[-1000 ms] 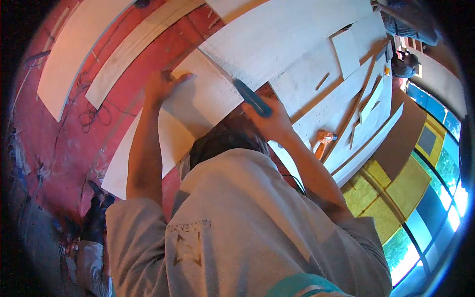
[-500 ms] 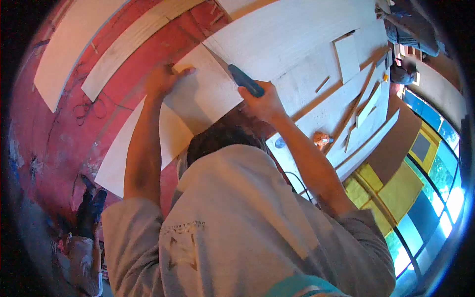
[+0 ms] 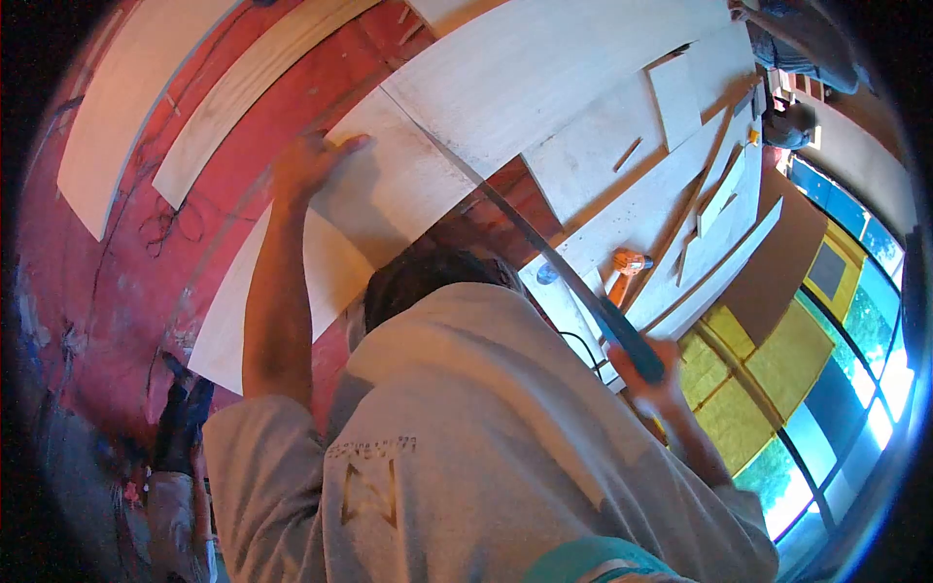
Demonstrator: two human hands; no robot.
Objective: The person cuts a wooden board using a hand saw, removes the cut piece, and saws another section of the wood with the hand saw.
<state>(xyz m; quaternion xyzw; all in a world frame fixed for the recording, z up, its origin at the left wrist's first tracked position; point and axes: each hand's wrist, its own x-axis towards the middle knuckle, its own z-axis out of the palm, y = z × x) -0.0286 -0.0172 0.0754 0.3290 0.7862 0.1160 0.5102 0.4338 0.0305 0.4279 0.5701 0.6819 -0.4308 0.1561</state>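
Observation:
A handsaw [image 3: 535, 238] with a long thin blade and dark teal handle runs diagonally across the view. My right hand [image 3: 653, 379], smeared a little by motion, is closed around its handle, low at the right. The far part of the blade lies in a cut line across a pale wooden board [image 3: 418, 185]. At the board's left edge rests my left hand [image 3: 313, 163], with its thumb stretched over the top face. Its other fingers are bent at the edge and partly hidden. A dark shape below the board hides part of its near side.
An orange power tool [image 3: 627, 267] lies on white panels [image 3: 593, 146] at the right, among wood strips [image 3: 702, 199]. Long planks [image 3: 253, 92] rest on the red floor [image 3: 117, 282]. Other people [image 3: 797, 44] are at the upper right and lower left.
My right hand has pulled the saw back toward the lower right, baring most of its blade. My left hand stays at the board's edge.

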